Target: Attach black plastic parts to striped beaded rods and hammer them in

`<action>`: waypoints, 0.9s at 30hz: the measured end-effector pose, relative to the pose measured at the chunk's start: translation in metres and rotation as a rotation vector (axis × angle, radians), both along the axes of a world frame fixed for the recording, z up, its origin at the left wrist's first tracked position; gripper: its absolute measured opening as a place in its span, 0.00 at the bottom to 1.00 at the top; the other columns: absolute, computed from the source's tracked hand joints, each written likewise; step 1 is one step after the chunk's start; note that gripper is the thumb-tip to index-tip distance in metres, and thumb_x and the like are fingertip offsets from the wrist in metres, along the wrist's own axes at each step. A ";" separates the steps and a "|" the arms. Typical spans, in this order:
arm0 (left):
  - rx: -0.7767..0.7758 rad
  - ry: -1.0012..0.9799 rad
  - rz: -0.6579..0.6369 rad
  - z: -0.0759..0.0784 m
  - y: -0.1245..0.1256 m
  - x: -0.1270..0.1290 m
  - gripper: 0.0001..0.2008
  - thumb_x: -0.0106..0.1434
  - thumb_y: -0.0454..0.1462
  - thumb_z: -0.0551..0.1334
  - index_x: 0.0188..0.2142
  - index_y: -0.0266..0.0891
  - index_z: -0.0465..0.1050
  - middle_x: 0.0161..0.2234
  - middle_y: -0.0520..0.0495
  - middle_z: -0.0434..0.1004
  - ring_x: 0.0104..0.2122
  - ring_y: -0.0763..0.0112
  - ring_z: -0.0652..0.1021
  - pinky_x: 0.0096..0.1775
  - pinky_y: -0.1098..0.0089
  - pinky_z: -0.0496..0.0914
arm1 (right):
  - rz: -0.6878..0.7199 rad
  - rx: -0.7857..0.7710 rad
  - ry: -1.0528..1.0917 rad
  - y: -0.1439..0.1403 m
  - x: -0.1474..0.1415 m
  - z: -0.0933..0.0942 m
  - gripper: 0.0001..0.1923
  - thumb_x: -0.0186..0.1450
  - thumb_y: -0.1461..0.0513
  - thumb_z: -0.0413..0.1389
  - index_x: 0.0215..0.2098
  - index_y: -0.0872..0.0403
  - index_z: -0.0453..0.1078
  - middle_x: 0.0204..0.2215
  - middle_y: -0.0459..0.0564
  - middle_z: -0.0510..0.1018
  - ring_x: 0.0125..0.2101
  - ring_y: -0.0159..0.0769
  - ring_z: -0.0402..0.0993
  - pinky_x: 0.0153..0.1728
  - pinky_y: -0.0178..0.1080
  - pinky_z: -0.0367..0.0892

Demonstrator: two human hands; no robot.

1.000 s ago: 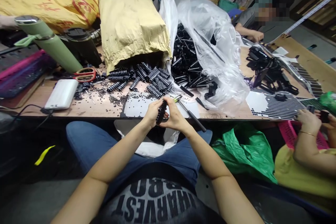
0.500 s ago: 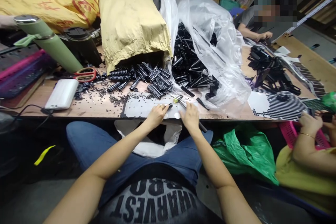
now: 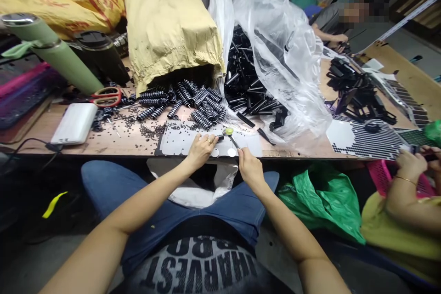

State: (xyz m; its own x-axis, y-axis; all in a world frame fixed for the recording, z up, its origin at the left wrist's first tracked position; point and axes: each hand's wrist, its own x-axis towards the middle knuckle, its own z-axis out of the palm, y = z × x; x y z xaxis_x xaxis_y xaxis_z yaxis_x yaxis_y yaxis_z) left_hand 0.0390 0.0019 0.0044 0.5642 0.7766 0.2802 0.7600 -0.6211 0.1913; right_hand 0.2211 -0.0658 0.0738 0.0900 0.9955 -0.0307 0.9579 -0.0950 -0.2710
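Observation:
My left hand point(image 3: 201, 149) rests over the light grey sheet point(image 3: 175, 144) at the table's front edge. Its fingers close on a short black tube-like piece point(image 3: 220, 138), whose end points right. My right hand point(image 3: 250, 165) is wrapped round a small hammer point(image 3: 234, 140) with a metal shaft and a yellow-green head point(image 3: 228, 132). That head is just beyond the end of the black piece; whether they touch I cannot tell. Behind the sheet lies a heap of black ribbed rods point(image 3: 203, 103) ringed with pale bands, spilling from a yellow paper sack point(image 3: 174, 27).
A clear plastic bag point(image 3: 289, 69) spills black tubes point(image 3: 241, 78). Red-handled scissors point(image 3: 107, 97), a white box point(image 3: 75, 123) and a green bottle point(image 3: 65, 62) stand left. Tiny black bits point(image 3: 148, 131) litter the table. At right are a person's hands point(image 3: 413, 165) and a green bag point(image 3: 320, 202).
My right hand has drawn back and lower on the hammer, now gripping its shaft, and the head has shifted slightly left towards the black piece. My left hand has moved a little left.

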 end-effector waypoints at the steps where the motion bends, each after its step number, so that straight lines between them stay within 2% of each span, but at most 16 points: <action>1: 0.001 0.005 0.014 0.000 -0.002 0.004 0.22 0.69 0.34 0.45 0.60 0.32 0.62 0.58 0.31 0.66 0.56 0.53 0.68 0.57 0.49 0.55 | -0.006 0.070 0.052 0.000 -0.003 0.009 0.18 0.73 0.56 0.38 0.39 0.54 0.66 0.27 0.49 0.75 0.24 0.34 0.70 0.26 0.33 0.54; 5: -0.027 -0.002 0.091 0.003 -0.008 0.022 0.34 0.67 0.46 0.49 0.63 0.18 0.53 0.63 0.22 0.53 0.65 0.45 0.53 0.62 0.47 0.47 | 0.051 0.330 0.338 -0.005 -0.019 0.045 0.21 0.73 0.52 0.36 0.40 0.52 0.65 0.26 0.48 0.74 0.24 0.35 0.70 0.27 0.34 0.60; 7: -0.058 -0.013 0.094 0.002 -0.007 0.028 0.39 0.65 0.50 0.51 0.63 0.16 0.50 0.64 0.20 0.51 0.66 0.44 0.50 0.62 0.47 0.47 | 0.088 0.377 0.415 -0.005 -0.029 0.050 0.20 0.72 0.51 0.36 0.40 0.52 0.66 0.27 0.48 0.75 0.25 0.34 0.71 0.28 0.34 0.62; 10: -0.058 -0.038 0.056 -0.006 -0.005 0.032 0.38 0.64 0.47 0.51 0.63 0.16 0.49 0.64 0.21 0.51 0.66 0.45 0.50 0.63 0.48 0.47 | 0.141 0.309 0.357 -0.001 -0.043 0.036 0.20 0.72 0.52 0.37 0.42 0.53 0.66 0.31 0.51 0.77 0.28 0.35 0.73 0.30 0.35 0.64; 13: -0.027 -0.082 0.045 -0.016 -0.005 0.031 0.32 0.65 0.38 0.48 0.63 0.18 0.49 0.64 0.23 0.52 0.66 0.49 0.51 0.63 0.49 0.49 | 0.238 0.022 0.135 0.006 -0.054 0.015 0.17 0.71 0.53 0.42 0.42 0.52 0.68 0.29 0.52 0.78 0.25 0.36 0.73 0.27 0.34 0.62; 15: -0.016 -0.117 0.033 -0.019 -0.004 0.028 0.30 0.65 0.37 0.48 0.63 0.19 0.51 0.64 0.24 0.53 0.65 0.49 0.53 0.62 0.49 0.52 | 0.262 -0.084 0.045 0.009 -0.053 0.009 0.16 0.71 0.53 0.43 0.41 0.52 0.69 0.28 0.51 0.78 0.24 0.37 0.72 0.26 0.34 0.60; 17: -0.023 -0.155 0.033 -0.020 -0.002 0.023 0.28 0.65 0.36 0.49 0.62 0.22 0.55 0.62 0.25 0.58 0.63 0.49 0.58 0.61 0.48 0.55 | 0.182 -0.008 0.068 0.008 -0.043 0.011 0.19 0.72 0.53 0.39 0.40 0.52 0.68 0.26 0.50 0.77 0.23 0.36 0.71 0.26 0.34 0.59; 20: -0.047 -0.181 0.077 -0.017 0.003 0.017 0.23 0.65 0.31 0.49 0.59 0.27 0.62 0.57 0.28 0.67 0.58 0.54 0.68 0.60 0.50 0.58 | -0.028 0.235 0.164 0.006 -0.022 0.013 0.23 0.73 0.52 0.33 0.41 0.53 0.66 0.24 0.48 0.74 0.23 0.35 0.69 0.26 0.34 0.58; 21: -0.050 -0.178 0.093 -0.016 0.005 0.016 0.23 0.65 0.29 0.48 0.58 0.28 0.64 0.56 0.29 0.68 0.56 0.55 0.69 0.59 0.51 0.59 | -0.066 0.247 0.154 0.006 -0.015 0.010 0.23 0.73 0.52 0.33 0.41 0.54 0.66 0.23 0.48 0.73 0.22 0.35 0.69 0.26 0.34 0.57; 22: -0.049 -0.174 0.101 -0.015 0.006 0.015 0.23 0.65 0.27 0.47 0.58 0.29 0.64 0.55 0.30 0.69 0.55 0.56 0.71 0.59 0.52 0.60 | -0.081 0.205 0.114 0.006 -0.009 0.006 0.23 0.73 0.53 0.34 0.40 0.54 0.66 0.22 0.48 0.72 0.22 0.35 0.68 0.25 0.34 0.55; 25: -0.082 -0.173 0.115 -0.008 0.004 0.017 0.22 0.64 0.26 0.48 0.56 0.30 0.66 0.52 0.31 0.71 0.51 0.57 0.73 0.55 0.54 0.65 | -0.054 -0.049 -0.059 0.007 0.004 -0.007 0.18 0.73 0.55 0.39 0.38 0.54 0.67 0.21 0.46 0.72 0.20 0.33 0.66 0.25 0.34 0.50; 27: -0.151 -0.174 0.099 0.001 0.000 0.015 0.20 0.64 0.26 0.49 0.53 0.32 0.70 0.45 0.33 0.74 0.46 0.59 0.74 0.50 0.58 0.69 | -0.071 -0.091 -0.110 0.009 0.011 -0.013 0.18 0.73 0.55 0.39 0.39 0.54 0.67 0.22 0.47 0.73 0.21 0.33 0.66 0.26 0.34 0.47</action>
State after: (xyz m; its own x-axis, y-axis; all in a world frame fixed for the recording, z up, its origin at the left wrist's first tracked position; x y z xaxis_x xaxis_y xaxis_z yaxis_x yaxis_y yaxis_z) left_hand 0.0543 0.0015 0.0053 0.4366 0.8661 0.2433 0.7632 -0.4998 0.4095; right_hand 0.2318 -0.0564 0.0611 0.1680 0.9800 -0.1069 0.9713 -0.1831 -0.1521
